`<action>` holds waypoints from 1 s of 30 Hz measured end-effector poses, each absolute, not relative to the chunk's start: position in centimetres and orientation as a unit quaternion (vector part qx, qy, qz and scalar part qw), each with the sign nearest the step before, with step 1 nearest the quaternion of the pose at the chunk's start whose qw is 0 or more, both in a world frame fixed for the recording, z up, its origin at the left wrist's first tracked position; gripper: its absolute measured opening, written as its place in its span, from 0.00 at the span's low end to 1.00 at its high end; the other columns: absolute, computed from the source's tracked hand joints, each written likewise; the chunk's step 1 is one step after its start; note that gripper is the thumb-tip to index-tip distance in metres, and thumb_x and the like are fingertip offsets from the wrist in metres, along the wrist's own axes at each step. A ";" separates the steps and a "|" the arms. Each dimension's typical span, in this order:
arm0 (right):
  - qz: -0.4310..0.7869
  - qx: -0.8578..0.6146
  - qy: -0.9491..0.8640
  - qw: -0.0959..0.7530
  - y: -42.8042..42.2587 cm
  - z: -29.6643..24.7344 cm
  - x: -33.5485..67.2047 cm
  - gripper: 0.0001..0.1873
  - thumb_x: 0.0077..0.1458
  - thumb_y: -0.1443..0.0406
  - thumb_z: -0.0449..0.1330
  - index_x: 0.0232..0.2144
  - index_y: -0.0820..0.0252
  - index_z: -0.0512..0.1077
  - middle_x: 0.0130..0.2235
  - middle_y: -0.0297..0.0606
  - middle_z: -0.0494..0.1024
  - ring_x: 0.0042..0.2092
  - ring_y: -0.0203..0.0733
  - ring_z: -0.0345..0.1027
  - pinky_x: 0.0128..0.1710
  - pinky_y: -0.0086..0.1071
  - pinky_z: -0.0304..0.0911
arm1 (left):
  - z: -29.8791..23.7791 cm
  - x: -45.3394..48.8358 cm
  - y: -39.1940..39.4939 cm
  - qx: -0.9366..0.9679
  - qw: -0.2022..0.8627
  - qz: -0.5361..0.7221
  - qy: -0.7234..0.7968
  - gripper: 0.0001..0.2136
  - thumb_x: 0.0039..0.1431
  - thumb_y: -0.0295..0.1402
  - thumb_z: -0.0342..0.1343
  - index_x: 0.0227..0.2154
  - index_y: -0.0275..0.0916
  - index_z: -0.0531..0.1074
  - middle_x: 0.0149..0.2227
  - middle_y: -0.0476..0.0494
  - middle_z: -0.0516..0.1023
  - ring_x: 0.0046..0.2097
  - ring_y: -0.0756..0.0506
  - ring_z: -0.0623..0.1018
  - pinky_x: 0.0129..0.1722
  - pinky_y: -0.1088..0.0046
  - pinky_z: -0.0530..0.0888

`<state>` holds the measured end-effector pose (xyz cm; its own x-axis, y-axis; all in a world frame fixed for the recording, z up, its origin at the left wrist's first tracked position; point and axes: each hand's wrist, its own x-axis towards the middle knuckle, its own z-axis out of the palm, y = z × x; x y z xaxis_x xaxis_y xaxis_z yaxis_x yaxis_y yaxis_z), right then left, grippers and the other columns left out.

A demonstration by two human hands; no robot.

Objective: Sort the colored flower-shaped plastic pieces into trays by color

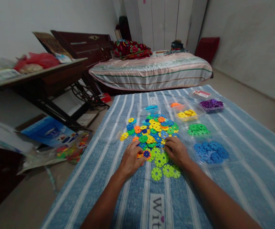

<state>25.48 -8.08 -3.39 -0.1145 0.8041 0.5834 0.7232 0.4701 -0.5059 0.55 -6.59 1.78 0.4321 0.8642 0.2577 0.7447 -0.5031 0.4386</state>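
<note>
At the near-left edge of the disc pile (154, 126), a navy disc (147, 154) is flanked by the nearer left hand (130, 159), thumb and fingers parted, while at the near-right edge the right hand (176, 151) is placed, fingers bunched, any pinch hidden.

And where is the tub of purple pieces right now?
In the head view, the tub of purple pieces sits on the striped cloth, toward its far right, just right of the yellow pieces.

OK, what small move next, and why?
Probably have the right hand gather the lime-green discs: they lie spread on the near side of the mixed pile, while blue discs and darker green discs sit grouped by color.
</note>
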 end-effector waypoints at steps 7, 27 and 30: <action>0.042 -0.510 -0.745 0.429 -8.1 -3.2 25.6 0.10 0.57 0.70 0.55 0.29 0.58 0.75 0.41 0.44 0.77 0.43 0.45 0.69 0.44 0.39 0.66 | 1.5 0.7 -6.8 0.830 0.126 0.233 0.490 0.06 0.47 0.32 0.62 0.30 0.40 0.75 0.51 0.36 0.75 0.57 0.35 0.71 0.55 0.54 0.71; 0.053 -0.517 -0.735 0.437 -8.2 -2.9 25.3 0.10 0.56 0.70 0.55 0.28 0.57 0.75 0.41 0.43 0.77 0.43 0.45 0.69 0.42 0.38 0.67 | 3.2 1.1 -7.6 0.781 0.247 0.256 0.513 0.08 0.50 0.33 0.58 0.19 0.40 0.71 0.53 0.38 0.75 0.56 0.36 0.72 0.57 0.52 0.68; 0.054 -0.515 -0.737 0.436 -8.1 -2.8 25.1 0.09 0.56 0.71 0.55 0.29 0.57 0.74 0.41 0.42 0.77 0.42 0.44 0.69 0.41 0.37 0.67 | 5.1 0.9 -7.1 0.752 0.316 0.258 0.518 0.10 0.52 0.37 0.56 0.19 0.40 0.71 0.41 0.40 0.80 0.44 0.40 0.79 0.46 0.59 0.75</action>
